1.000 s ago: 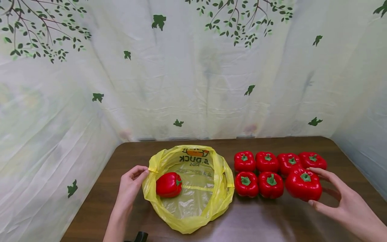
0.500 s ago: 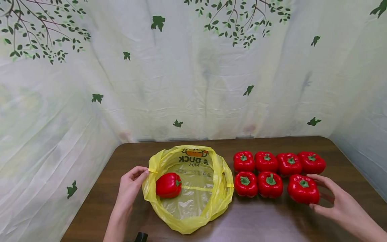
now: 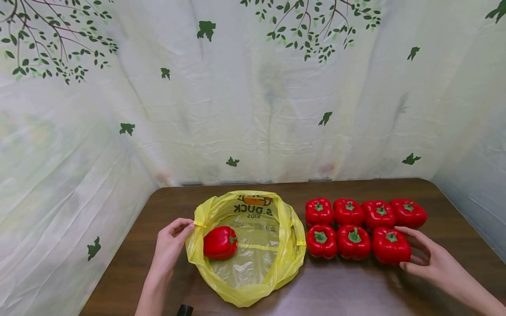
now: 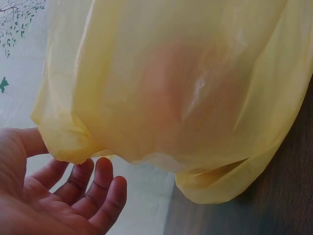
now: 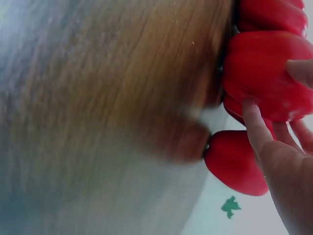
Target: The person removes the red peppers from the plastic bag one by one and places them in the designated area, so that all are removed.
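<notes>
A yellow plastic bag (image 3: 290,263) stands wide open on the table, with one red bell pepper (image 3: 219,242) lying on its side inside. My left hand (image 3: 169,240) pinches the bag's left rim; in the left wrist view the hand (image 4: 63,191) has its thumb partly hidden by the yellow film. At the right, my right hand (image 3: 431,259) holds a red bell pepper (image 3: 391,245) by its right side, fingers behind and thumb in front. That pepper sits upright at the right end of the front row. The right wrist view shows fingertips on the same pepper (image 5: 269,73).
Several more red bell peppers stand in two rows, such as one in the back row (image 3: 319,211) and one in the front row (image 3: 322,241). A brown wooden table (image 3: 336,289) bears everything. A black object (image 3: 185,310) pokes in at the bottom edge. Leaf-printed curtains (image 3: 237,109) hang behind.
My right hand has lowered its pepper, first slightly toward me, then left against the front row. The left hand and the bag have stayed put.
</notes>
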Demonstrator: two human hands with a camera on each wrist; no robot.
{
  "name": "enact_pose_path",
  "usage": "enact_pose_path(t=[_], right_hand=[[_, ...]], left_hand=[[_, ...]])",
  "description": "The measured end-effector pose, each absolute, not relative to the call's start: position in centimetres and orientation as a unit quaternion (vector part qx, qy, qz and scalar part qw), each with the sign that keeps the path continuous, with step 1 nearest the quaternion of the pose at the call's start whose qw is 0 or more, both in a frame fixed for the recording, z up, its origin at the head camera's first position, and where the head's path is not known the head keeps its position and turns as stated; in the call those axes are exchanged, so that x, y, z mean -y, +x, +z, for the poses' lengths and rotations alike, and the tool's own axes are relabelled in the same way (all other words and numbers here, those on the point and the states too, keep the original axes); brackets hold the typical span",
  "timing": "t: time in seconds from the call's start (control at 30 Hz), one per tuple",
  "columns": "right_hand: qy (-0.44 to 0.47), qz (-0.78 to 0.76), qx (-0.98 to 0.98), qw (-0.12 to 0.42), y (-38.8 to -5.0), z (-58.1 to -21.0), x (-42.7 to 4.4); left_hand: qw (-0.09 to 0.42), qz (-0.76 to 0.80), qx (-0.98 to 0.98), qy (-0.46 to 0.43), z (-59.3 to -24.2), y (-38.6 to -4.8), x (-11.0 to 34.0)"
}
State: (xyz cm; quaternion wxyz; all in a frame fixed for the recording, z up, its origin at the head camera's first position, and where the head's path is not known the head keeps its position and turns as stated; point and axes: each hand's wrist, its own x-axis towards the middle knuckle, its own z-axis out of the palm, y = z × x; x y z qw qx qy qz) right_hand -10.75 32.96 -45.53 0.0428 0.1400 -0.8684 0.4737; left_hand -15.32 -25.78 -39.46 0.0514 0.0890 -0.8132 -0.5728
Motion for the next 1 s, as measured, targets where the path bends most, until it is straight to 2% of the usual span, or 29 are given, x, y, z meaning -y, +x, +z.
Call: enact_pose_path(t=[0.4,0.67,0.8,1.0], right_hand=[[0.154,0.482,0.86,0.064,-10.5,-45.6,-32.4],[0.105,0.394,0.903,0.138,-8.9,-43.1,-30.9],[0.126,0.393,0.891,0.192,-8.7,-41.5,-29.1],[0.159,0.387,0.885,0.203,-8.9,-39.6,-25.8]], left_hand=[[0.047,-0.576,0.811,0.092,-39.7,-15.3,25.9],[0.048,-0.575,0.812,0.09,-39.6,-15.3,26.0],[0.05,-0.575,0.812,0.089,-39.6,-15.3,26.0],[0.052,-0.576,0.811,0.086,-39.6,-15.4,25.9]])
